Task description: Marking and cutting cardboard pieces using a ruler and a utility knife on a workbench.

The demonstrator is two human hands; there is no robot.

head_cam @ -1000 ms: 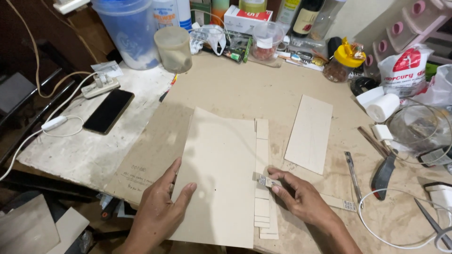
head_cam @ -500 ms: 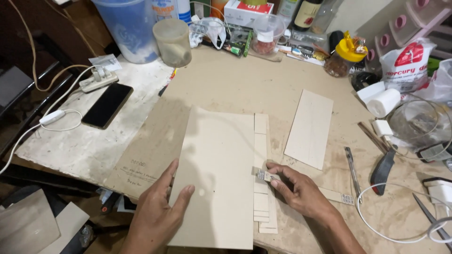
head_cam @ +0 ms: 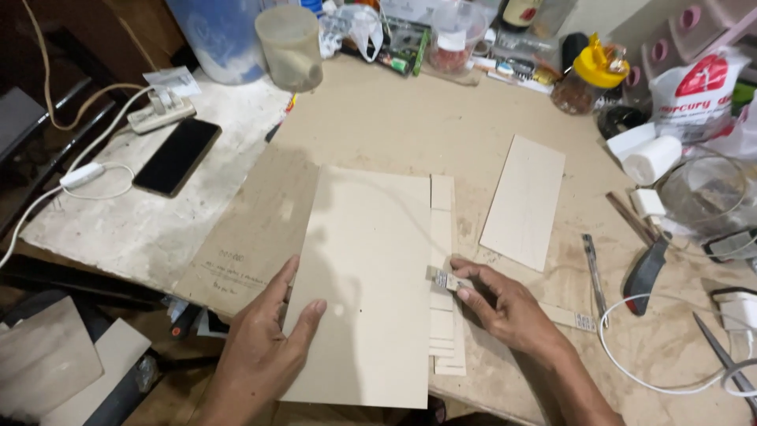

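My right hand is closed around a small utility knife, gripped between thumb and forefinger, its tip set against the right edge of the large cardboard sheet just to that hand's left. My left hand lies flat and open on that sheet, fingers spread and pressing down near its lower left edge, holding nothing. Between the two hands, along the sheet's right edge, I see a stack of narrow cardboard strips lying side by side, touching the sheet and running under the knife. A flat ruler pokes out from beneath my right wrist, to that hand's right. Above and to the right of the right hand a smaller cardboard rectangle lies apart from the sheet on the bench. Farther right I can make out a slim metal tool, a dark-handled tool and a looped white cable. Under the sheet and out past the left hand is a darker brown cardboard panel. Well up and left of that hand a black phone rests near a white power strip, with a cloudy plastic cup beyond them.
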